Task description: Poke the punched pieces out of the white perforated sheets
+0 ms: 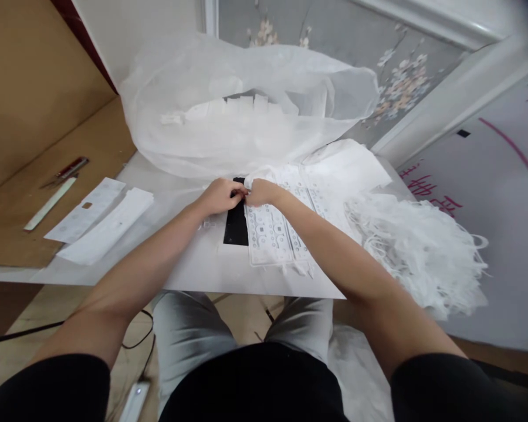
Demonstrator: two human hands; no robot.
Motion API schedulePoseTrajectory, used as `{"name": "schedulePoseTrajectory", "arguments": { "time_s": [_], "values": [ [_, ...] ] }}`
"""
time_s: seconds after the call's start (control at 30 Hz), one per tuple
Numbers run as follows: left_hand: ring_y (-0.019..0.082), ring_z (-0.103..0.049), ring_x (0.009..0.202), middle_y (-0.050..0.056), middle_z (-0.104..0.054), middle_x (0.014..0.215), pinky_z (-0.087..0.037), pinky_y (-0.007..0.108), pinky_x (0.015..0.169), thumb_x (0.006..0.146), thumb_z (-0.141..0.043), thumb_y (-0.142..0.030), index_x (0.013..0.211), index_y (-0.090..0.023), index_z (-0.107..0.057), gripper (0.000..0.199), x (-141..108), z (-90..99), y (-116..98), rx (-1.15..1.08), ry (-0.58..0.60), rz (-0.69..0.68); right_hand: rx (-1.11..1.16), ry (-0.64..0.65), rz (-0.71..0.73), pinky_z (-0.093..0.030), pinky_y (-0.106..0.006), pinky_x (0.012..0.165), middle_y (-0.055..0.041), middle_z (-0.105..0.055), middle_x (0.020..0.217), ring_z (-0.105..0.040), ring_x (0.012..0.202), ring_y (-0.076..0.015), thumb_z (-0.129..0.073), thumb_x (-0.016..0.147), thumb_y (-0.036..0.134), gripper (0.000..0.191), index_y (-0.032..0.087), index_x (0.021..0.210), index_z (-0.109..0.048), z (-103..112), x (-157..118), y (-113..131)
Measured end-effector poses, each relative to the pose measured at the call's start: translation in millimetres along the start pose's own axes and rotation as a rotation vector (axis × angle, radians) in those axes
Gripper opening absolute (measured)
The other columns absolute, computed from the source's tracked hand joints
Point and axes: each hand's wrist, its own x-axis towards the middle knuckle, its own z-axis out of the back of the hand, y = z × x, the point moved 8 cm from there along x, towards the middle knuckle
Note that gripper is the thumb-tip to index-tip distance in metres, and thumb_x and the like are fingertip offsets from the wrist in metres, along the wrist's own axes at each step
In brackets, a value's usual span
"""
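Note:
My left hand (220,196) and my right hand (261,193) meet over the upper left part of a white sheet (270,231) patterned with rows of rings and small shapes. Both are closed, fingertips pinched close together, and whatever sits between them is too small to make out. Under the left fingers lies a black board (236,227), partly beneath the sheet's left edge. My right wrist crosses above the sheet and hides some of it. A few small clear pieces (207,224) lie left of the board.
Behind my hands stands a large translucent bag (193,140) with white pieces inside. A heap of white stringy scraps (422,252) is at the right. Leftward are white strips (108,225), a pale green strip (50,203) and a red utility knife (73,167) on cardboard.

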Motion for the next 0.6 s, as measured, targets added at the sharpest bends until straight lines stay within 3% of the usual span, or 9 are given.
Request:
{"name": "schedulePoseTrajectory", "arguments": {
  "time_s": [0.17, 0.33, 0.47, 0.6],
  "values": [
    [0.022, -0.071, 0.090, 0.001, -0.078, 0.097, -0.052, 0.033, 0.088, 0.078, -0.059, -0.016, 0.095, -0.024, -0.079, 0.027, -0.1, -6.8, -6.3, 0.071, 0.053, -0.040, 0.090, -0.154, -0.062, -0.047, -0.029, 0.067, -0.0142, -0.069, 0.074, -0.069, 0.085, -0.0288, -0.073, 0.071, 0.026, 0.025, 0.010, 0.089, -0.069, 5.4, 1.0, -20.1],
    [0.022, -0.069, 0.090, 0.004, -0.077, 0.098, -0.051, 0.035, 0.086, 0.083, -0.060, -0.020, 0.098, -0.023, -0.077, 0.024, -0.5, -10.7, -6.5, 0.087, 0.069, -0.058, 0.270, -0.245, -0.120, -0.040, -0.029, 0.058, -0.0060, -0.060, 0.062, -0.058, 0.063, -0.0183, -0.067, 0.073, 0.026, 0.015, 0.012, 0.079, -0.067, 18.4, -18.3, -58.1],
    [0.024, -0.065, 0.098, 0.005, -0.074, 0.101, -0.049, 0.038, 0.091, 0.087, -0.058, -0.023, 0.098, -0.023, -0.075, 0.020, -2.8, -14.6, -16.5, 0.090, 0.102, -0.109, 0.650, -0.265, -0.083, -0.026, -0.027, 0.047, 0.0040, -0.039, 0.050, -0.036, 0.046, -0.0091, -0.068, 0.076, 0.032, 0.018, 0.017, 0.070, -0.063, 8.9, -44.1, -92.4],
    [0.025, -0.061, 0.103, 0.006, -0.070, 0.105, -0.046, 0.042, 0.096, 0.088, -0.060, -0.027, 0.097, -0.023, -0.074, 0.017, -5.4, -21.6, -25.1, 0.142, 0.146, -0.143, 1.196, -0.225, 0.035, -0.020, -0.027, 0.043, 0.0087, -0.025, 0.049, -0.020, 0.041, -0.0089, -0.057, 0.086, 0.064, 0.046, 0.019, 0.087, -0.068, -20.0, -50.9, -111.0]
  ]
}}
